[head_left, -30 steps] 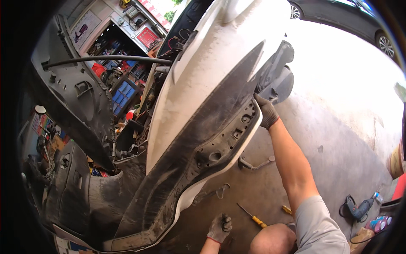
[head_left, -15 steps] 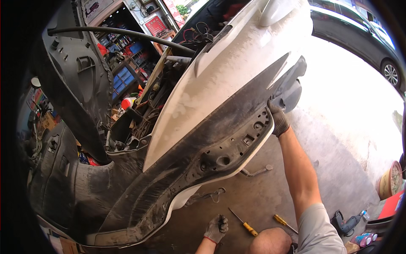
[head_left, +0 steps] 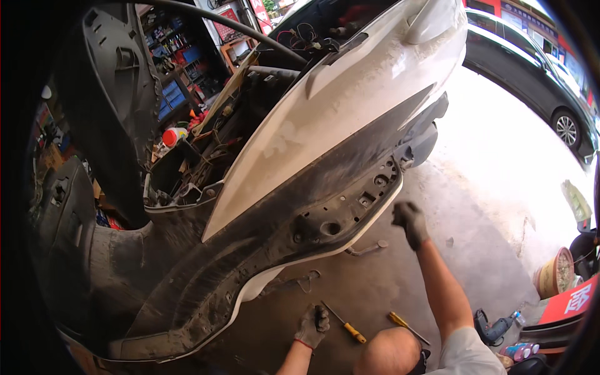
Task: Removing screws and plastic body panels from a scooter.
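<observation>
A scooter stands before me with its white side panel (head_left: 337, 125) and dusty black lower footboard trim (head_left: 325, 219) facing me. My right hand (head_left: 410, 225), in a dirty grey work glove, hangs apart from the trim's right end, fingers curled; what they hold, if anything, is hidden. Low in front of me, my gloved left hand (head_left: 312, 326) has its dark fingertips drawn in, and I cannot make out anything in them. Just right of it lies a yellow-handled screwdriver (head_left: 353, 332) on the floor. A second yellow-handled screwdriver (head_left: 403, 324) rests beyond my knee (head_left: 390, 351).
The raised black seat section (head_left: 119, 75) and exposed wiring (head_left: 212, 153) are at the left. A grey power tool (head_left: 497, 328), bottles (head_left: 519, 351) and a round planter (head_left: 555, 274) sit at right. A dark car (head_left: 519, 69) is parked behind. Shelves (head_left: 181, 69) stand far left.
My right hand has come away from the right end of the trim and moved down toward me. My left hand stays low with curled fingers. The view has shifted slightly.
</observation>
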A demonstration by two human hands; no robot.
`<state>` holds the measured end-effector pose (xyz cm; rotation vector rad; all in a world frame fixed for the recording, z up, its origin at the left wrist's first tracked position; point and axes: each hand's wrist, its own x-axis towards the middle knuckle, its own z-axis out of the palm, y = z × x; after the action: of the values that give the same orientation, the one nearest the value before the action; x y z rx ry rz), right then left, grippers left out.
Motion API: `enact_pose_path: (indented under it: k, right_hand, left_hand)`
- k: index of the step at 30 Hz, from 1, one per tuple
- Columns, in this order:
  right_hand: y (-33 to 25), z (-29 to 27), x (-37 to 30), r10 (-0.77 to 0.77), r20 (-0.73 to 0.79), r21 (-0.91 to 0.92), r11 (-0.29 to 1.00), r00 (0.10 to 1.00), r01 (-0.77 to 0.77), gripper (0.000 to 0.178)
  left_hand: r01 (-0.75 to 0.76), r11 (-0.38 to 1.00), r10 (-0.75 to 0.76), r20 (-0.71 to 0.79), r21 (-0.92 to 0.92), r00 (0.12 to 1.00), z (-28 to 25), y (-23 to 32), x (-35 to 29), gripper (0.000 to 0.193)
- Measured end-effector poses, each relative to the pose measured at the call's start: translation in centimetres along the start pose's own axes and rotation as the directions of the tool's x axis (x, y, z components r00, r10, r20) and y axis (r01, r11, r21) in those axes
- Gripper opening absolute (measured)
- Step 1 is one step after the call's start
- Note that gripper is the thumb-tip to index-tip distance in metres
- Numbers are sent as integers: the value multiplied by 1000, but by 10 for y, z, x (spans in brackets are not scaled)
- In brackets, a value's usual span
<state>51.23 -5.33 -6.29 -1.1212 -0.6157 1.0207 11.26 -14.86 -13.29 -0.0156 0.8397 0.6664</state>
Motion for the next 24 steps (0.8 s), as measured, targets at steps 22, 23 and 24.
enact_pose_path:
  k: [22,23,24]
  right_hand:
    - [34,-45,-190,-112,6,-890,453,994,57,40]
    - [-4,-51,-172,-251,-32,-857,505,968,103,40]
    - [-57,-29,-164,-165,-71,-765,642,984,53,42]
  left_hand:
    - [-490,834,464,158,254,871,135,24,-71,16]
    - [-574,770,568,113,277,815,156,25,-73,16]
    - [-580,770,577,96,267,811,169,34,-82,16]
